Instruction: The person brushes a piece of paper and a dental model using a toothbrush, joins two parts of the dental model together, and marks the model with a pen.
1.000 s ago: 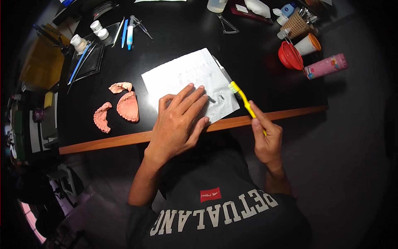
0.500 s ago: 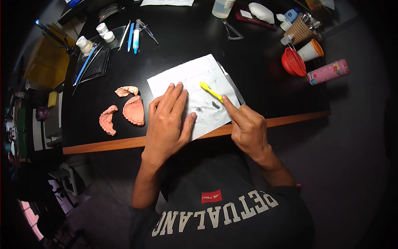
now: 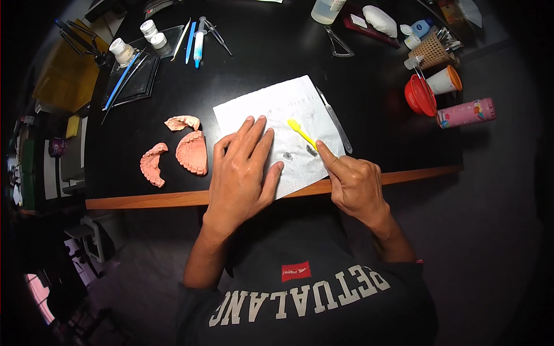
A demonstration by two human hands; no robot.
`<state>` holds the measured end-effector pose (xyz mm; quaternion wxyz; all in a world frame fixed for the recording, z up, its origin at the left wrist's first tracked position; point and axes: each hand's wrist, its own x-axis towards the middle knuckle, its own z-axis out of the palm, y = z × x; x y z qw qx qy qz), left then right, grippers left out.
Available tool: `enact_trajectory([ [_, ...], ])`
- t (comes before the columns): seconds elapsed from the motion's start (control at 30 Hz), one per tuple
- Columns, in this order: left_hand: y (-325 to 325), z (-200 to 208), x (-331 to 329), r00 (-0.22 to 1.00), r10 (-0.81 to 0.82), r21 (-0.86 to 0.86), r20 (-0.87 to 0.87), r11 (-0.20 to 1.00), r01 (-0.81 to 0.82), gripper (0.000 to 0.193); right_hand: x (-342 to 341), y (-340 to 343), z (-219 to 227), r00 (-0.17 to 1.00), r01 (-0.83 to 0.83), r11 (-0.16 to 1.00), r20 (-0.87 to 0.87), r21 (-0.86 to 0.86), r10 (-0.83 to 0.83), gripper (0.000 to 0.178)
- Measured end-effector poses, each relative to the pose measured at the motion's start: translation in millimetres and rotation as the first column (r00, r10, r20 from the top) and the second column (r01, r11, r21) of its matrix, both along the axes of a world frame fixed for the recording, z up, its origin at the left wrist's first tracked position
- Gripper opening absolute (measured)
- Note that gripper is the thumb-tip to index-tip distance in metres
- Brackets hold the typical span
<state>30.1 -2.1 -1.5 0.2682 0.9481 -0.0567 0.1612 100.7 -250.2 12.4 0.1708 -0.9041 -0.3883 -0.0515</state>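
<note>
A creased white paper sheet (image 3: 254, 106) with dark smudges lies at the table's front edge. My left hand (image 3: 241, 170) rests flat across its left part, fingers stretched out and holding nothing. In my right hand (image 3: 356, 181) is a yellow toothbrush (image 3: 302, 134), its handle mostly hidden in my grip and my index finger laid along it. The brush head points up and left over the paper, next to a dark smudge (image 3: 312, 150). Left of my left hand lie three pink dental casts: a full arch with a base (image 3: 191, 154), a curved piece (image 3: 153, 165) and a smaller piece (image 3: 182, 123).
A metal knife-like tool (image 3: 339, 128) lies along the paper's right edge. Back left are white jars (image 3: 122, 52), a syringe (image 3: 199, 46) and a caliper (image 3: 218, 38). At right stand a red bowl (image 3: 416, 95), a cup (image 3: 443, 81) and a pink bottle (image 3: 466, 113).
The whole view has shifted slightly. On the paper, the toothbrush has slid a little toward me, its handle now beside the dark smudge. My left hand stays flat on the sheet.
</note>
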Motion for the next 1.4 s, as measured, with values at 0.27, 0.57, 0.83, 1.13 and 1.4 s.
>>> enact_trajectory([
  [0.27,0,-2,-1,1.000,-0.002,-0.006,0.016,1.000,0.002,0.052,16,-3,-1,0.970,0.139,0.853,-0.242,0.503,-0.015,0.033],
  [0.57,0,-2,-2,1.000,0.000,-0.010,0.014,1.000,0.000,0.051,18,-4,11,0.934,0.250,0.954,-0.301,0.163,-0.194,0.032],
  [0.83,0,0,1,1.000,0.000,-0.004,0.002,1.000,0.000,0.051,7,0,0,0.974,0.224,0.965,0.006,-0.132,-0.225,0.052],
  [1.13,0,-2,0,0.999,0.012,0.000,0.044,1.000,-0.012,0.051,6,7,15,0.969,0.219,0.890,0.195,-0.400,-0.151,0.058],
  [1.4,2,-4,-6,0.988,-0.015,-0.158,0.155,0.987,0.040,0.048,21,-11,12,0.933,0.289,0.884,-0.314,0.366,-0.175,0.037],
])
